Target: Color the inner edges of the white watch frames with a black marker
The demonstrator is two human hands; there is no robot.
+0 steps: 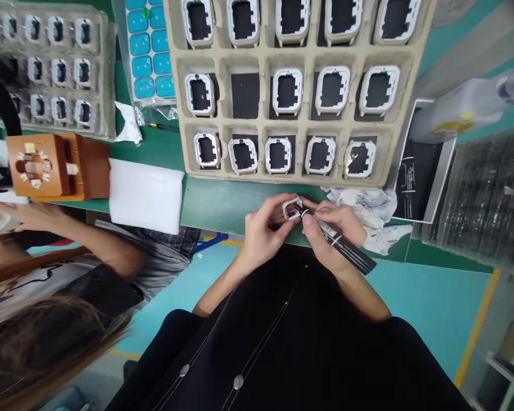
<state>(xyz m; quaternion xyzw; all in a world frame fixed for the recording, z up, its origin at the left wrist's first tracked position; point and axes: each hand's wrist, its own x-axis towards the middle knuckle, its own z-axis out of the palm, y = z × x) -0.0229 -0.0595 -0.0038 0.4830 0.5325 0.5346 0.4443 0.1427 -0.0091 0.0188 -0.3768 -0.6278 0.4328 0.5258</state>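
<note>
My left hand point(265, 228) pinches a small white watch-case frame point(290, 209) just over the front edge of the green table. In my right hand point(332, 228) is a black marker pen point(342, 245), its tip at the inside of the frame's right edge. The fingers hide part of the frame, so I cannot tell whether the tip touches it. Beyond my hands lies a beige moulded tray point(282, 178) with white frames in most of its compartments. One compartment point(245, 96) in the middle row shows only its dark bottom.
Crumpled white cloths point(368, 208) lie right of my hands, beside an open box point(424, 165) and a plastic bottle point(462, 111). To the left are a folded white cloth point(145, 194), an orange fixture point(60, 165) and a clear tray point(107, 108). A co-worker's arm point(85, 234) reaches in there.
</note>
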